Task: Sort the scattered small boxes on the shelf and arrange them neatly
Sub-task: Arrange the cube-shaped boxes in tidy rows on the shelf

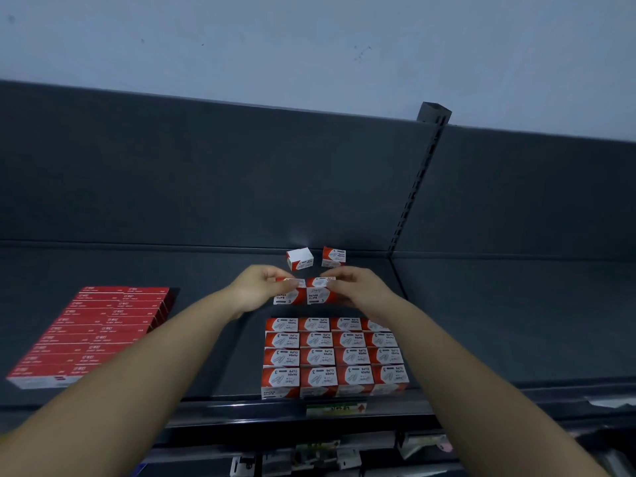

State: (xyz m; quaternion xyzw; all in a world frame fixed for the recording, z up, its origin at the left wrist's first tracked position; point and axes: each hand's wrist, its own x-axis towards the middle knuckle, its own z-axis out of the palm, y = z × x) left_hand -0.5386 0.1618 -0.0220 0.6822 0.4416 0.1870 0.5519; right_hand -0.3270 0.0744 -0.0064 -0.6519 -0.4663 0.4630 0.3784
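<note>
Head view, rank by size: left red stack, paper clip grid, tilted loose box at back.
1. left red stack and paper clip grid: about alike, unranked.
2. tilted loose box: clearly smallest, though farther back.

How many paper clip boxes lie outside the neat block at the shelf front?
4: a box in the left hand, another box in the right hand, two loose boxes by the back wall. Hands may hide more.

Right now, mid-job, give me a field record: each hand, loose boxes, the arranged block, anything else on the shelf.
left hand: fingers pinch first box
right hand: fingers pinch second box, beside the first
loose: tilted box and right loose box, near the back wall
arranged block: four by four, front edge
other: red flat packs, left
</note>
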